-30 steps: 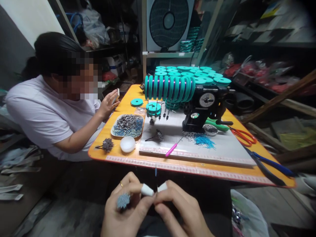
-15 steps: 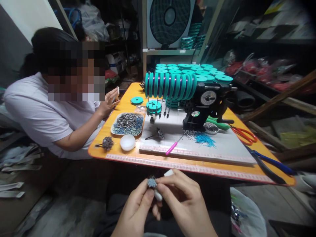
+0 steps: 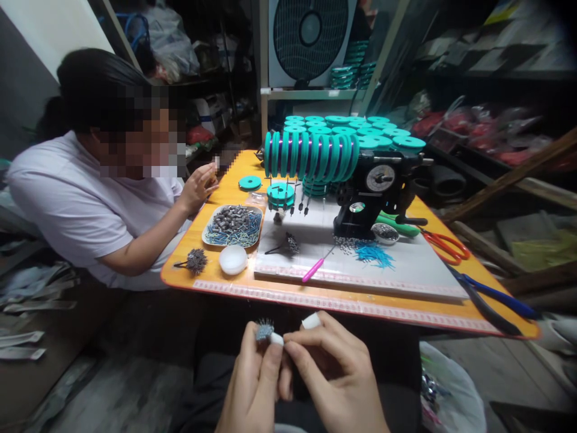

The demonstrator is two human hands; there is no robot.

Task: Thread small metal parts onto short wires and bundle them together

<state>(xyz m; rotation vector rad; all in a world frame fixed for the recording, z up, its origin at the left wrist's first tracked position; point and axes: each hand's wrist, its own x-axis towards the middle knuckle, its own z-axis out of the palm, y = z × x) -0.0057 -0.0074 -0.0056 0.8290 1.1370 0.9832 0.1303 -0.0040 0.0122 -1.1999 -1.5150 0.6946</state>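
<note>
Low in front of the table, my left hand [image 3: 255, 367] is closed on a small bundle of blue-grey pieces [image 3: 264, 329] with dark, thin tips sticking up. A white piece [image 3: 276, 340] shows at the left thumb tip; I cannot tell whether it is a finger wrap. Close beside it, my right hand [image 3: 340, 367] pinches thumb and forefinger together, and anything between them is too small to make out. A white wrap [image 3: 311, 321] covers one of its fingertips. Similar dark bundles, one at the table's left corner [image 3: 196, 261] and one on the grey board [image 3: 292, 243], lie beyond.
A black winding machine [image 3: 356, 210] carries a row of green spools [image 3: 311, 157]. A tray of metal and blue pieces [image 3: 232, 243], a white bowl [image 3: 233, 260], a pink-handled tool [image 3: 312, 271], orange-handled scissors [image 3: 451, 248] and blue-handled pliers [image 3: 500, 297] lie around. A co-worker [image 3: 90, 198] sits left.
The bundle in my left hand has moved slightly left and up, apart from my right fingertips. The white piece has come up beside the left thumb tip.
</note>
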